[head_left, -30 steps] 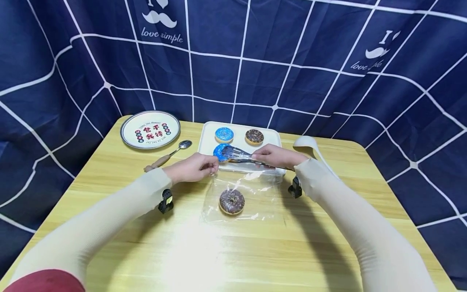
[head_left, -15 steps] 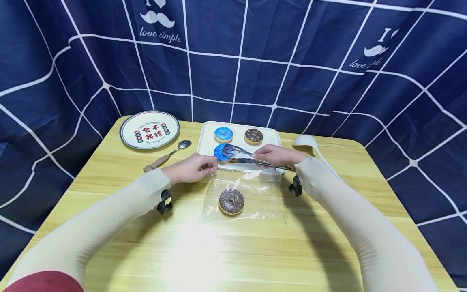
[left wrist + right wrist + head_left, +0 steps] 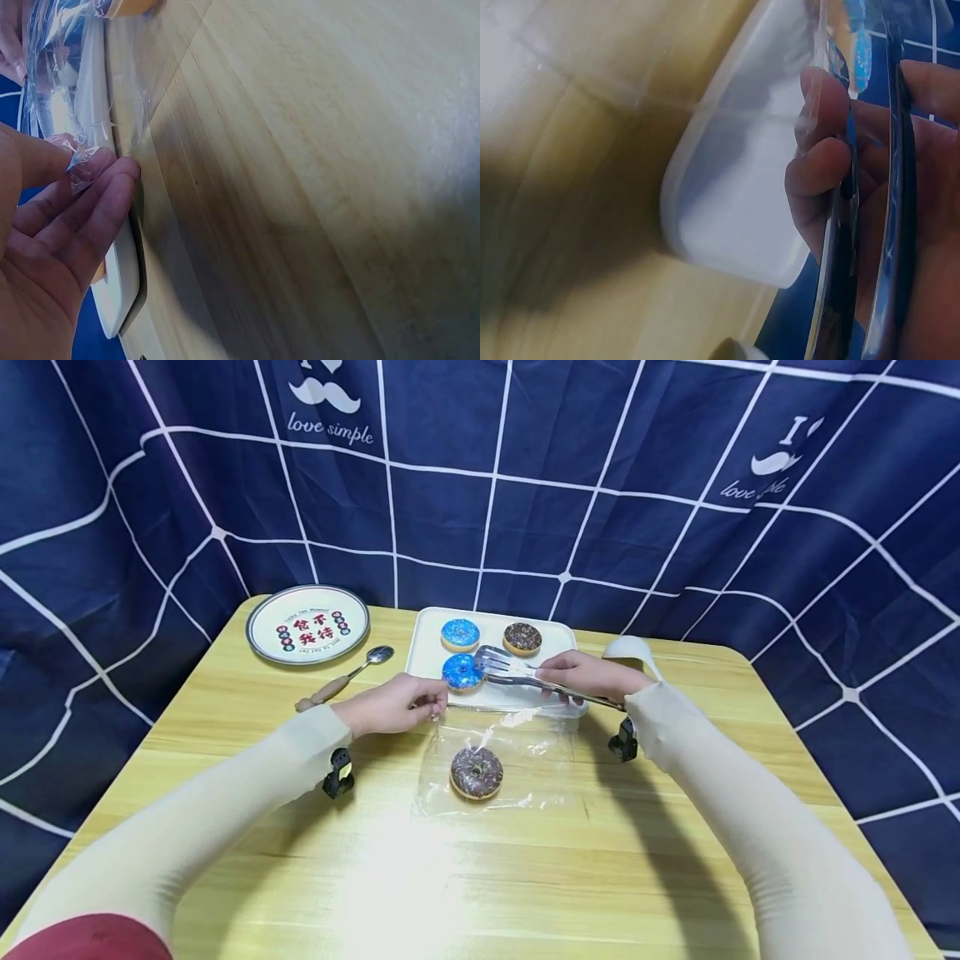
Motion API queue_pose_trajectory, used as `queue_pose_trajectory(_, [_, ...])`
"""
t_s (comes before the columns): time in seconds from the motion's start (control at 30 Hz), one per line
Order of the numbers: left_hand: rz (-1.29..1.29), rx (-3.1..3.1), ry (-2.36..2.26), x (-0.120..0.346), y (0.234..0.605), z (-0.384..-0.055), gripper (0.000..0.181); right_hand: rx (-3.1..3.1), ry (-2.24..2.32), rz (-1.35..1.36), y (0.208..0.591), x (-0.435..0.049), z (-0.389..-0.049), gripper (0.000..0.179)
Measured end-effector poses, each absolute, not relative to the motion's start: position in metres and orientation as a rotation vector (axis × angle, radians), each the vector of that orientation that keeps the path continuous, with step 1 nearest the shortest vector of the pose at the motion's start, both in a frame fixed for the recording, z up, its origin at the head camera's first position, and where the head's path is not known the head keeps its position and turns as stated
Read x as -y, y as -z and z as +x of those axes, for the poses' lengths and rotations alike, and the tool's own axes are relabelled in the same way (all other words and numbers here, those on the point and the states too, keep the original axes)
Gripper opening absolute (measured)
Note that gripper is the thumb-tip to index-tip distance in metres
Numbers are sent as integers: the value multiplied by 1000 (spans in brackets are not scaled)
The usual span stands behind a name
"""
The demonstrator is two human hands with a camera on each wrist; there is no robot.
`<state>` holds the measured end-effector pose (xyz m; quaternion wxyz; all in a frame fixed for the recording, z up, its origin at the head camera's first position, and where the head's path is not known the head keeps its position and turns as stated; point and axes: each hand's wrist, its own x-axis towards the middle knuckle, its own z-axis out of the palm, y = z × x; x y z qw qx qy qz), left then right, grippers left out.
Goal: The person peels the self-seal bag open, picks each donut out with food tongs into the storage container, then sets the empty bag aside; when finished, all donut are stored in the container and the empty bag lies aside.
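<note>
My left hand [image 3: 397,703] pinches the corner of a clear plastic bag [image 3: 536,768] between thumb and fingers; the crinkled film [image 3: 84,166] shows in the left wrist view. Inside the bag lies a chocolate donut [image 3: 467,778] with sprinkles. Metal food tongs [image 3: 510,668] are held in my right hand [image 3: 588,675], fingers around both arms. Their slotted head is at the right edge of a blue donut [image 3: 456,672]; whether it touches is unclear. That donut sits on a white tray [image 3: 564,647], with another blue donut [image 3: 460,633] and a chocolate donut [image 3: 522,637] behind.
Left of the tray are a round printed plate [image 3: 277,639] and a wooden-handled spoon [image 3: 330,690]. To the right, a white curved utensil [image 3: 632,649] lies partly behind my right sleeve. A blue gridded curtain [image 3: 480,510] hangs behind the wooden table [image 3: 510,877].
My right hand and the tongs have moved right, so the tongs' head no longer overlaps most of the front blue donut. That donut has shifted slightly right. My left hand stays on the bag.
</note>
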<state>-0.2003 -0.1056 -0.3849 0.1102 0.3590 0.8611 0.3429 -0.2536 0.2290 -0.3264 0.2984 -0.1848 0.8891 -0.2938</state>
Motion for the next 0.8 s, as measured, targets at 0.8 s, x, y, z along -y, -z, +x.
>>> queue_pose_trajectory(0.8, [1056, -2519, -1011, 102, 384, -199, 11, -2737, 801, -611, 313, -335, -195, 24])
